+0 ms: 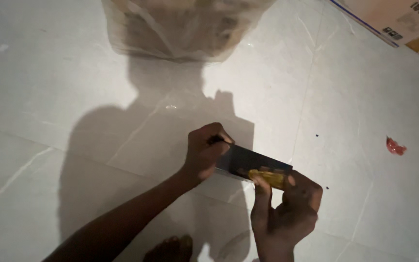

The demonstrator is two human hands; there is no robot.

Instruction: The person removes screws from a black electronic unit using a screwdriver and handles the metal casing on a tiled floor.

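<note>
The person is bent over a pale tiled floor (374,97), working on a flat dark rectangular panel (248,161), glossy like glass or a small screen, held just above the tiles. The left hand (204,153) is closed around the panel's far-left end, fingers curled over the top edge and thumb tucked behind. The right hand (287,208) pinches the panel's near-right corner, thumb and forefinger pressed shut on a yellow, translucent scrap (267,178) that clings to the dark face; whether it is tape, glue or film I cannot tell.

To my eye the step in hand is working that yellow piece off or along the panel. Doing it well seems to call for the left hand to hold the panel steady and level while the right pulls low and slow, close to the surface, so the scrap comes in one piece and the panel does not flex or slip.

Beyond the panel, farther from the person, stands a clear plastic bag (180,26) full of indistinct goods. Well off to the panel's right lies a small red wrapper (395,146), and beyond that, a cardboard box (403,22). The person's bare toes (170,248) show below the panel
</note>
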